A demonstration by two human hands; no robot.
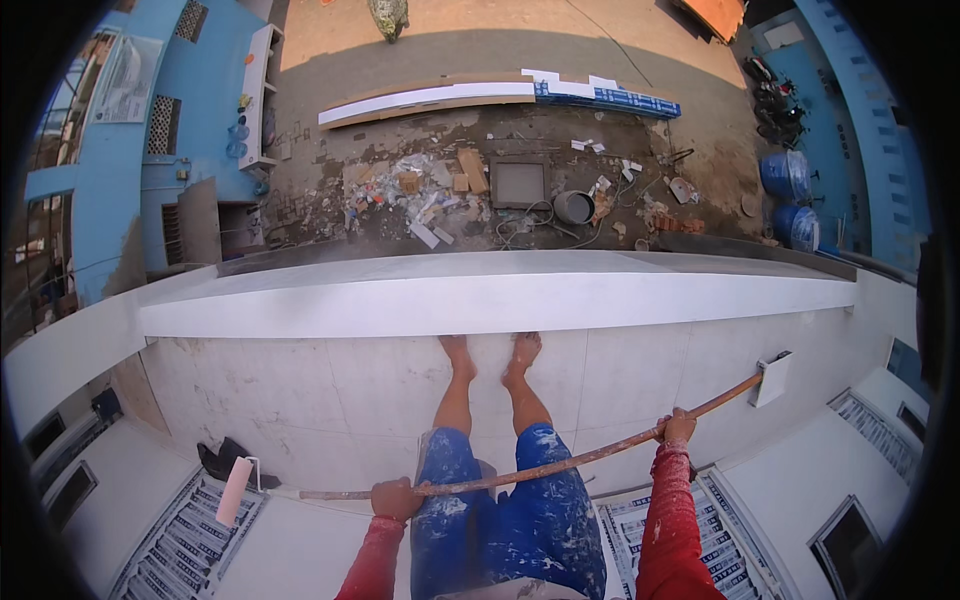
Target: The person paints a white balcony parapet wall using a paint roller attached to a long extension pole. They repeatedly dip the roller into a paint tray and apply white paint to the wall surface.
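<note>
A long wooden pole [575, 463] runs slantwise across my lap, low on the left and higher on the right. Around its left part my left hand [397, 499] is closed, over my left thigh. Farther along, my right hand [677, 427] grips the same pole beyond my right knee. A pale pink paint roller [235, 491] on a wire frame is at the pole's left end. By its right end is a white rectangular block [771, 380] with a dark edge; I cannot tell whether it is fastened to the pole. My blue shorts and red sleeves are spotted with white.
Past my bare feet stands a white parapet [490, 304]. Below it lie scattered debris [415, 195], a grey bucket [574, 207], a square tray [519, 182] and a long flat carton [430, 100]. Blue drums [787, 177] stand at right. Patterned film covers panels [190, 540] behind me.
</note>
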